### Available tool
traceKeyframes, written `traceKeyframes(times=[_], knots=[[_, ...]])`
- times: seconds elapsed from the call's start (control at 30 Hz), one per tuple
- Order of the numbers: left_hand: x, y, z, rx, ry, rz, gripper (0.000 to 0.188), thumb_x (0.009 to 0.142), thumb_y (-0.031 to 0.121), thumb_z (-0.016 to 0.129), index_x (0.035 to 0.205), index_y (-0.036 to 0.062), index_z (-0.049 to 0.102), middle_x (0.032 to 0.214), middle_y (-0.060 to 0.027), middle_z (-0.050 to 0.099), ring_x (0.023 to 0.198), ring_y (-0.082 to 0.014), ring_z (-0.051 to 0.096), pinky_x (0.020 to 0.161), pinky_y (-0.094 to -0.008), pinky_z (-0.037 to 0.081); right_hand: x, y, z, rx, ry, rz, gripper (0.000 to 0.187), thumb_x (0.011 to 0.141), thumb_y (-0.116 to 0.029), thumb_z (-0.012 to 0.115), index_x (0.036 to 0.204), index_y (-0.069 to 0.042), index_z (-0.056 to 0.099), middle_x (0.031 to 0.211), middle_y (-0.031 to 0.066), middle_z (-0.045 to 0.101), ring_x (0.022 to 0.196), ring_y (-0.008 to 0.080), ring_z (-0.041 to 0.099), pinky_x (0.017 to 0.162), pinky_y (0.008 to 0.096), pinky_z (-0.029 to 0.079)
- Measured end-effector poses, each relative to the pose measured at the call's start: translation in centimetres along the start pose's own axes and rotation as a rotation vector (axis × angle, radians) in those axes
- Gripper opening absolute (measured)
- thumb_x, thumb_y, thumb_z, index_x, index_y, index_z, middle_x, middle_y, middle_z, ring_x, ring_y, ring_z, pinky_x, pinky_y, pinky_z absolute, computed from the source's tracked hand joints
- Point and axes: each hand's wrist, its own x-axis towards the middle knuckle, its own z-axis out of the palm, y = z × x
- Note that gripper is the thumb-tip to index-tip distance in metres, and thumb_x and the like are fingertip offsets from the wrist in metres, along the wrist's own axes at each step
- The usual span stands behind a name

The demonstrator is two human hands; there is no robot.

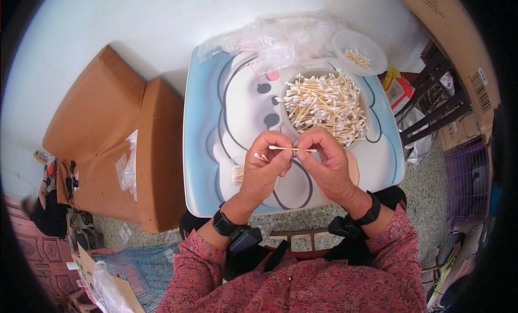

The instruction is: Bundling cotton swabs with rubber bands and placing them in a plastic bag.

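Note:
Between the fingertips of both my hands a cotton swab lies nearly level, its white tips pointing left and right. My left hand pinches it near the middle, and the white tips of a few more swabs stick out from its curled fingers. My right hand pinches the same swab from the other side. Just beyond my hands, a round bowl is heaped with loose wooden-stick swabs. A small bundle of swabs rests on the table, partly behind my left hand.
A blue and white cartoon-printed table carries all this. Crumpled clear plastic bags and a translucent bowl with a few swabs are at its far side. Left stands a brown sofa; right, a dark chair and cardboard. A person is far left.

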Motion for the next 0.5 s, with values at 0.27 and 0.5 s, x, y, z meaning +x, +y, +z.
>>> traceKeyframes(times=[0.27,0.5], knots=[[-0.06,0.01,0.06,-0.038,0.009,-0.032,0.010,0.087,0.006,0.058,0.092,0.0040,0.049,0.087,-0.0049,0.053,0.055,-0.0053,0.040,0.047,-0.0183,0.033,0.02,-0.20,-0.09,-0.011,-0.004,-0.021,0.012,0.081,-0.002,0.062,0.089,-0.004,0.053,0.085,0.0021,0.052,0.077,0.0102,0.050,0.069,0.0237,0.042],[-0.10,0.05,0.03,-0.043,-0.032,-0.063,0.009,0.087,0.002,0.055,0.094,0.0047,0.050,0.082,-0.0009,0.052,0.059,-0.0052,0.044,0.051,-0.0189,0.036,0.14,-0.48,-0.34,0.020,0.012,0.026,0.013,0.081,-0.002,0.063,0.090,-0.004,0.054,0.086,0.0025,0.054,0.078,0.0096,0.052,0.070,0.0231,0.044]])
